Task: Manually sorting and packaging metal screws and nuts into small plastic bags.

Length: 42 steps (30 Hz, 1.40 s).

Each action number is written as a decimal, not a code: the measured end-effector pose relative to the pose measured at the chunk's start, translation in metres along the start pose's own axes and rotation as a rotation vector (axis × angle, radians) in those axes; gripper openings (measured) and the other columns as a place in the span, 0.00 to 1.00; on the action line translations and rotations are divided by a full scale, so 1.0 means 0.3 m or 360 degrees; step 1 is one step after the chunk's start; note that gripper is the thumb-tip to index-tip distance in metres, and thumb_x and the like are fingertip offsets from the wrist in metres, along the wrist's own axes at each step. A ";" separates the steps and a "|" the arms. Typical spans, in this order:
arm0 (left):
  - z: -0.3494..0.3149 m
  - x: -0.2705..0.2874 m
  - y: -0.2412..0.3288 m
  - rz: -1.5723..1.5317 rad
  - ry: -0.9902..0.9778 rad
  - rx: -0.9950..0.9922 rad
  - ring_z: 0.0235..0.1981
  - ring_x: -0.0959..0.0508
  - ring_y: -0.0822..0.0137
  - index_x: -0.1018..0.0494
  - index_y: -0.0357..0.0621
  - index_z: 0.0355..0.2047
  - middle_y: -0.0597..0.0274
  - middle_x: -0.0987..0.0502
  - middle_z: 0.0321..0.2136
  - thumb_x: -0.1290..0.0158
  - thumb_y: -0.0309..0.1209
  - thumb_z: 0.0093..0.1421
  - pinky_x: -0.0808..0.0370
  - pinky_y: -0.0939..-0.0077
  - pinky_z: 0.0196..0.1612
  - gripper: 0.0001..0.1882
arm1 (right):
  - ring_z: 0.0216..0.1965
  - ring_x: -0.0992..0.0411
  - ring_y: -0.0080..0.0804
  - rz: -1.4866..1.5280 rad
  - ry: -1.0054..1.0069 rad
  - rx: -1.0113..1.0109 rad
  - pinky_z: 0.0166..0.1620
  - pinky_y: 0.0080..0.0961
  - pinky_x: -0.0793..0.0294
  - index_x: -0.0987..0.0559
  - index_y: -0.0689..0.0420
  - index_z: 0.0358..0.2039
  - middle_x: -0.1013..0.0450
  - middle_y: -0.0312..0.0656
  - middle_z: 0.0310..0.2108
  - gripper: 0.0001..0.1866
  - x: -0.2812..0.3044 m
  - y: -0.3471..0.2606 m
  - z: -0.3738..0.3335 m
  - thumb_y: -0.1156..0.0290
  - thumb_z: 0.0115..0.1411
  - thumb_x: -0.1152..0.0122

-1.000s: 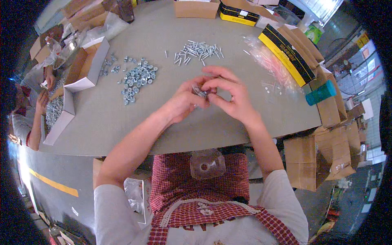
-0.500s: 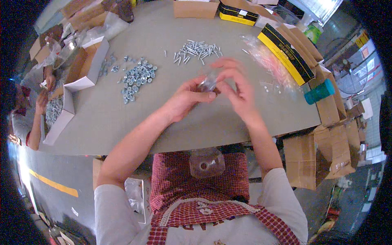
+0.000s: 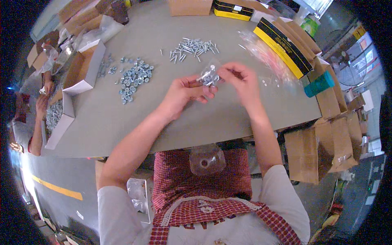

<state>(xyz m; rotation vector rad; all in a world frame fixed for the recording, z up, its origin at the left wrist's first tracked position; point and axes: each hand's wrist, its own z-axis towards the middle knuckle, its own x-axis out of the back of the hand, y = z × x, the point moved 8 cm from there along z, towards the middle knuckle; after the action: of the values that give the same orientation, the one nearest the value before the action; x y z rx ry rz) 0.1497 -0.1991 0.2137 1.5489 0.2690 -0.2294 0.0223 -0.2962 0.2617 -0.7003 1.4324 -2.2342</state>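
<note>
Bag [image 3: 212,69] of metal bits [image 3: 208,79] is up over the table [image 3: 200,128]. Left hand [image 3: 182,94] pinches its lower left; right hand [image 3: 243,81] bends its fingers by the right edge, grip hard to tell. Working the bag seems the step now; next needs a steady left pinch.

Over there, a small, crinkled, clear plastic bag [image 3: 212,67] with silvery metal hardware pieces [image 3: 210,79] inside is held above the grey worktop [image 3: 204,126], well in from its front edge.
</note>
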 end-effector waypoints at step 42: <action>-0.043 0.051 0.071 0.0251 0.0289 -0.0230 0.27 0.22 0.69 0.22 0.37 0.36 0.59 0.19 0.31 0.45 0.32 0.60 0.24 0.74 0.31 0.10 | 0.32 0.23 0.23 0.0304 -0.0210 -0.0075 0.35 0.20 0.23 0.18 0.60 0.40 0.21 0.36 0.31 0.10 -0.056 0.010 -0.022 0.69 0.62 0.38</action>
<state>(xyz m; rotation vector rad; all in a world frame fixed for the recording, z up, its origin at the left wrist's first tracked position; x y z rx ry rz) 0.1707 -0.1857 0.2293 1.4406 0.2976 0.0543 0.0317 -0.2831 0.2533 -0.6818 1.4276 -1.9788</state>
